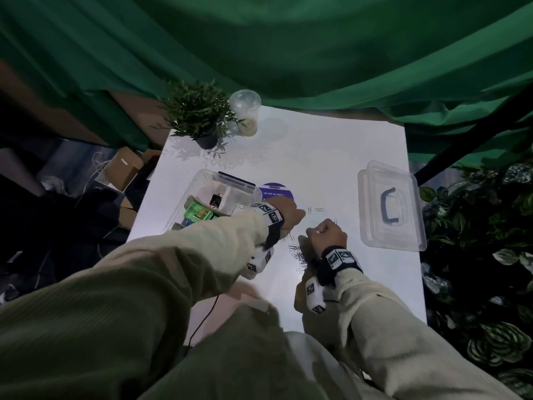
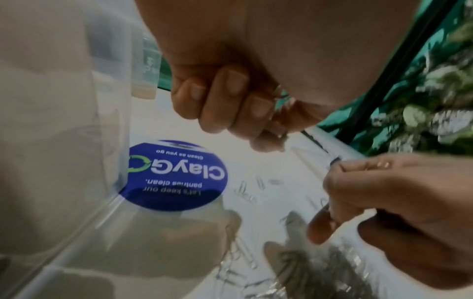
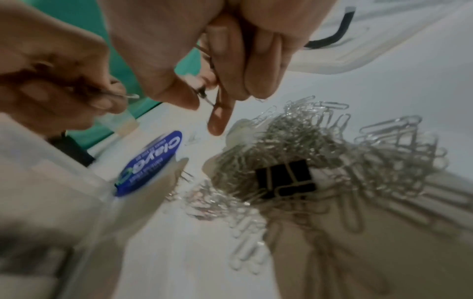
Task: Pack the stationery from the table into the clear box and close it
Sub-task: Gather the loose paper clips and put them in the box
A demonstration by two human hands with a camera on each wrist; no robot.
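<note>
both hands pinch paper clips – left hand (image 1: 291, 212), right hand (image 1: 327, 235) – above the pile (image 3: 307, 161), clear box (image 1: 202, 186) at 10 o'clock.

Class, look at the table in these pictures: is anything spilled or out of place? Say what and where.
Yes. Paper clips lie spilled in a loose heap on the table, near the hands and beside the clear box, with a black binder clip among them. A few stray clips lie apart, farther from the person.

Potted plant (image 1: 199, 115), lidded plastic cup (image 1: 245, 112), round blue sticker (image 1: 276, 192), green drape (image 1: 288, 47).
</note>
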